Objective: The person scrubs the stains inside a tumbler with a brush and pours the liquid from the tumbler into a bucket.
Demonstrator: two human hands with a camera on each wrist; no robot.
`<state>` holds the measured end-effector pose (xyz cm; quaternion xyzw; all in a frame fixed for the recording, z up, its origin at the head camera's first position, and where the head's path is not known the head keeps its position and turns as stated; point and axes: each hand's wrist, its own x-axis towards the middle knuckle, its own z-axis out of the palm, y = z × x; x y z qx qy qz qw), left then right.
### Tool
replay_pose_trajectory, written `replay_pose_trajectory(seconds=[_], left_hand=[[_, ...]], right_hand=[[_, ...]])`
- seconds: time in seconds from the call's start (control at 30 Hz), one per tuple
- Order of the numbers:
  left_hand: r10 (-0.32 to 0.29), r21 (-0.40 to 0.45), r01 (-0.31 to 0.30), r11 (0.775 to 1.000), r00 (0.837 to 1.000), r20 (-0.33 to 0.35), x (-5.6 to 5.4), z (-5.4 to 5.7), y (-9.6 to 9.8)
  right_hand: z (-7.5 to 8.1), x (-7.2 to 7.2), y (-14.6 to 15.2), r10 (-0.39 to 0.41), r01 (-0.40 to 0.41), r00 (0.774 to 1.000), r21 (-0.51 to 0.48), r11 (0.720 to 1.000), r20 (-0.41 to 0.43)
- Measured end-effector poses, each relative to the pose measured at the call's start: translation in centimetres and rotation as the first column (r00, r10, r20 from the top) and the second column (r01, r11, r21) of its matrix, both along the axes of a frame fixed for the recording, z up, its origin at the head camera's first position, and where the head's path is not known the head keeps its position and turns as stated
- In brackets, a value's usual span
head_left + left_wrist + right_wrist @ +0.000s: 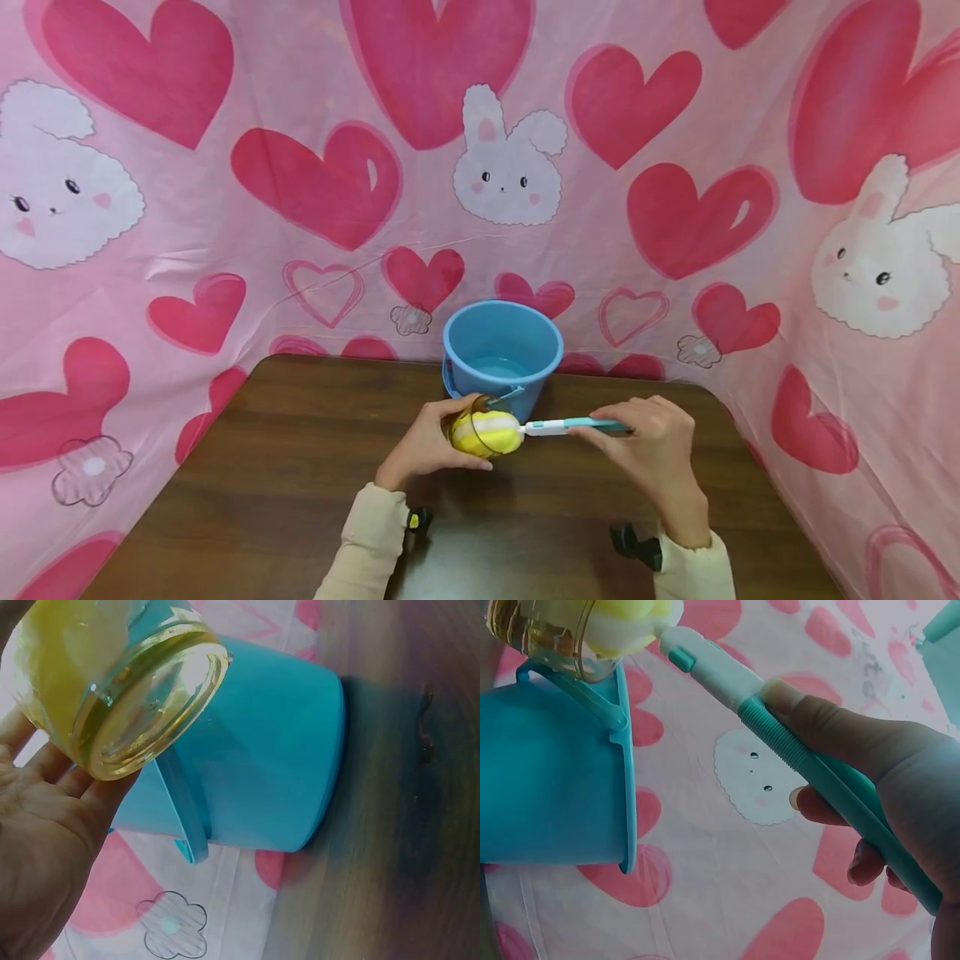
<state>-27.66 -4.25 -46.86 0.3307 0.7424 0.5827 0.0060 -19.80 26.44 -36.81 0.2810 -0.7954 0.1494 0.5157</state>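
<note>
My left hand (435, 442) holds an amber glass cup (154, 705) tipped on its side, its mouth turned to the right. Fingers curl around the cup's wall in the left wrist view. My right hand (648, 437) grips the teal and white handle (810, 761) of a sponge brush. The brush's yellow and white sponge head (491, 434) is partly inside the cup, with its rear end sticking out of the mouth. Both hands are above the table, just in front of a blue bucket (459, 354).
The blue bucket stands near the back of the brown wooden table (300, 467), with some water (498, 367) in it and its handle (180, 810) hanging down. A pink cloth (420, 208) printed with hearts and rabbits surrounds the table at the back and sides.
</note>
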Motion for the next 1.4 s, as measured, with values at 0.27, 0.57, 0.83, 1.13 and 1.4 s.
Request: replay_pose_trajectory(seconds=[0.27, 0.57, 0.83, 1.13, 1.4], left_hand=[[0.002, -0.028, -0.002, 1.0, 1.0, -0.001, 0.1, 0.0, 0.4], [0.007, -0.074, -0.009, 0.997, 1.0, -0.027, -0.1, -0.1, 0.1], [0.01, -0.076, -0.016, 0.997, 0.997, -0.077, -0.6, -0.3, -0.3], [0.041, -0.089, -0.047, 0.995, 0.997, -0.071, -0.7, -0.6, -0.5], [0.032, -0.069, -0.034, 0.997, 0.999, -0.035, -0.7, -0.8, -0.2]], right_hand=[[-0.1, -0.1, 0.3, -0.042, 0.041, 0.999, -0.032, 0.999, -0.007], [-0.3, -0.4, 0.9, -0.092, 0.093, 0.996, -0.042, 0.995, 0.019], [-0.4, -0.6, 1.3, -0.166, 0.166, 0.983, 0.003, 0.986, 0.084], [-0.5, -0.4, 1.3, -0.118, 0.113, 0.983, 0.048, 0.992, 0.137], [-0.6, -0.7, 1.0, -0.092, 0.092, 0.985, 0.006, 0.996, 0.146]])
